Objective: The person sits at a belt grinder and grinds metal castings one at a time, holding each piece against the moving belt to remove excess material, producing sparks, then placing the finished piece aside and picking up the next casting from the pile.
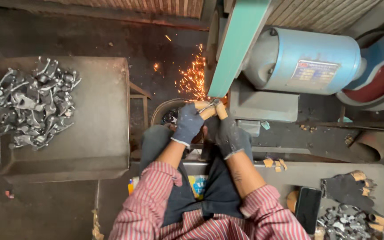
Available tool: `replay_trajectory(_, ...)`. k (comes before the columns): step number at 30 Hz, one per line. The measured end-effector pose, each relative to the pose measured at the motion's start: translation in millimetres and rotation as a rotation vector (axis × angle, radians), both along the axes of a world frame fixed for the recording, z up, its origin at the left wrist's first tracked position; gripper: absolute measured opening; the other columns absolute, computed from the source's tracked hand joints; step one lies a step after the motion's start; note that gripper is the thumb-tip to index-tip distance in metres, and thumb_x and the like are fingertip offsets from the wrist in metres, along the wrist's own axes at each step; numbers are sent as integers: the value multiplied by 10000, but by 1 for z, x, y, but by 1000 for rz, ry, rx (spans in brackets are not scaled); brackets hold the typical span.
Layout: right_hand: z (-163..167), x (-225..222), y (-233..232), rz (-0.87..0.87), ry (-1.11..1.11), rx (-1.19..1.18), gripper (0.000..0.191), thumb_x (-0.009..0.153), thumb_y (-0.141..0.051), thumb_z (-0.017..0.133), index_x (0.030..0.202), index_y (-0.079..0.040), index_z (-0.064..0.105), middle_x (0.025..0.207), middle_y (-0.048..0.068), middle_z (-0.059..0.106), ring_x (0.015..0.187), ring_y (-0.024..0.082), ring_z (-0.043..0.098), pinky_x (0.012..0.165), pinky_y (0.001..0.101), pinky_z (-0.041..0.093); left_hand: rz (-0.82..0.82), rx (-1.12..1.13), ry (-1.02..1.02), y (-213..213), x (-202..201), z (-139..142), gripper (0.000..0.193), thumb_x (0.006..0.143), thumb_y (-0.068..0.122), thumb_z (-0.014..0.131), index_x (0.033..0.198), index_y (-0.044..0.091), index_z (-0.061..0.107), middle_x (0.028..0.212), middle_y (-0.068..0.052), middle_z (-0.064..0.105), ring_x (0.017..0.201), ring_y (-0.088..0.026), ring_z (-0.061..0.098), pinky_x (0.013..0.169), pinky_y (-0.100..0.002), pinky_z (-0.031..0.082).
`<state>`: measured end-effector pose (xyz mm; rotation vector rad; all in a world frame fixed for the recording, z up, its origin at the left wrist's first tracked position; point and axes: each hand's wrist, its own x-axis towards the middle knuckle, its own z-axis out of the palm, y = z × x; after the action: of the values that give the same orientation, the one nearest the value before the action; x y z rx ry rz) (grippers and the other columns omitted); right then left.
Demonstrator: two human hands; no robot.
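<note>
Up against the green sanding belt [236, 44], both gloved hands, left hand [187, 123] and right hand [229, 133], are clenching a small metal piece [210, 106], sparks [192, 78] flying; grinding is underway, and steady pressure seems needed next.

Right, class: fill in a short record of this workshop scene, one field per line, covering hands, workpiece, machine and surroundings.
left hand: gloved, gripping the metal part
right hand: gloved, gripping the same part
metal part: small, pressed to the belt
sanding belt: green, sparks flying left
motor: blue
left table: grey, heap of metal parts
right bench: phone, spare gloves
</note>
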<state>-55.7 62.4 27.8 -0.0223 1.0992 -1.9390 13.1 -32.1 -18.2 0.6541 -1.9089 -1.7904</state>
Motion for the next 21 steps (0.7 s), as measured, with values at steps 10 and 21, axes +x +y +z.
replay_trajectory(10,-21,-19,4,63,520,406,279,990,-234,680,1016,43,710,900,85,761,822,145,703,769,280,562,209,1384,479,60,-18,-18,248,1014,230,611,1195,77,682,1092,-87,713,947,-226,669,839,-378,526)
replay_trajectory(21,-51,-34,15,24,313,323,264,1007,-212,691,1056,48,706,956,78,726,843,146,657,758,287,548,238,-98,-19,6,-17,-22,166,955,137,685,1019,-12,718,896,-152,728,812,-213,687,744,-345,540)
